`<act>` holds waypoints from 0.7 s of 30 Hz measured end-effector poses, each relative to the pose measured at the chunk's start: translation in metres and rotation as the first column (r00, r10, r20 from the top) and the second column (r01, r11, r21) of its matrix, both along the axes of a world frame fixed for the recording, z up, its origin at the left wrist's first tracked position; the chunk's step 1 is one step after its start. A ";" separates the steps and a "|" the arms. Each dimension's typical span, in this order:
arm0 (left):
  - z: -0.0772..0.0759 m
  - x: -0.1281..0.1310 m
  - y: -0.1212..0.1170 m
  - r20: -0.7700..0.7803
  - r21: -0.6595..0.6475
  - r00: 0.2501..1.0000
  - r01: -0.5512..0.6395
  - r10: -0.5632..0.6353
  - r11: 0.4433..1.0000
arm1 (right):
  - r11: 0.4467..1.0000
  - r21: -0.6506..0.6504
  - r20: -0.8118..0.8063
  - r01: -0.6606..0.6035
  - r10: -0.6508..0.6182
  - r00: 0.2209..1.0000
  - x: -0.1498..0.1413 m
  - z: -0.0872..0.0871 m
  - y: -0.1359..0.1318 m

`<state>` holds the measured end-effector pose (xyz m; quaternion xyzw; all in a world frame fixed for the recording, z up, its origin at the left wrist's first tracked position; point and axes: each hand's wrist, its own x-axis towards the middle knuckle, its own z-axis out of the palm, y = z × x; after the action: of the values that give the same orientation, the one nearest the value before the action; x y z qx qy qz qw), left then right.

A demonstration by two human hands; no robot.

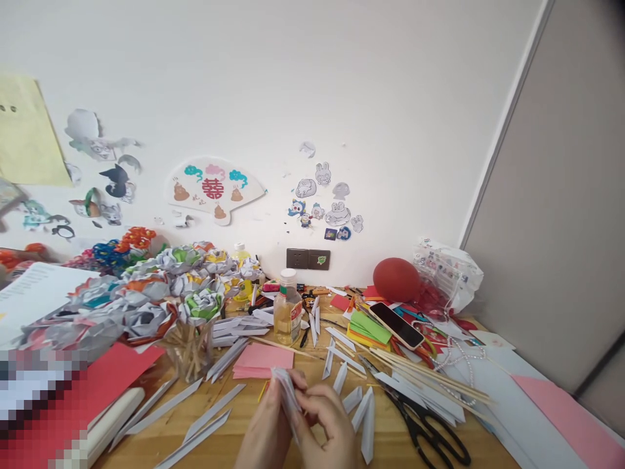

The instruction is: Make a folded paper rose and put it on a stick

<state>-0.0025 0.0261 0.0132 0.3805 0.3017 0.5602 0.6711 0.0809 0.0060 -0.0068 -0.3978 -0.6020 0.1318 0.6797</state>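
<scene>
Between my two hands is a folded piece of white paper (287,385), held upright near the front of the wooden table (219,449). My left hand (266,423) pinches its left side, fingers closed. My right hand (325,417) grips the right side, its fingers curled round the paper and partly hiding it. Just behind the hands lies a stack of pink paper squares (263,360). Folded white paper strips (362,417) rest right of my right hand, and more long strips (209,417) lie to the left.
Black-handled scissors (420,417) and wooden sticks (430,374) lie at the right, near a phone (396,324) on coloured paper. A bottle of yellowish liquid (288,309) stands behind the pink stack. Paper flowers (195,280) crowd the left. A red balloon (395,279) sits by the wall.
</scene>
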 end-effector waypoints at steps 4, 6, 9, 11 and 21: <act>-0.008 0.001 0.000 0.162 0.137 0.986 0.017 -0.039 0.990 | 1.000 -0.011 0.021 -0.017 0.018 1.000 -0.002 0.002 -0.001; -0.009 0.001 -0.002 0.181 0.172 0.982 0.019 -0.051 0.985 | 0.999 -0.020 0.035 -0.027 0.028 0.999 -0.002 0.003 -0.002; -0.003 0.000 -0.006 0.150 0.142 0.987 0.042 -0.063 0.989 | 0.999 -0.031 0.067 -0.018 0.020 0.998 -0.003 0.004 -0.003; 0.005 -0.001 -0.008 0.140 0.090 0.988 0.056 -0.068 0.994 | 1.000 -0.027 0.094 -0.014 0.017 0.995 -0.003 0.003 -0.004; 0.008 -0.002 -0.003 0.187 -0.079 0.980 0.085 -0.068 0.993 | 0.998 -0.025 0.309 0.050 -0.040 0.950 0.006 0.005 -0.001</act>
<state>-0.0046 0.0227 0.0209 0.3089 0.2475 0.5531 0.7331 0.0872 0.0050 -0.0020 -0.4381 -0.6892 0.0624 0.5737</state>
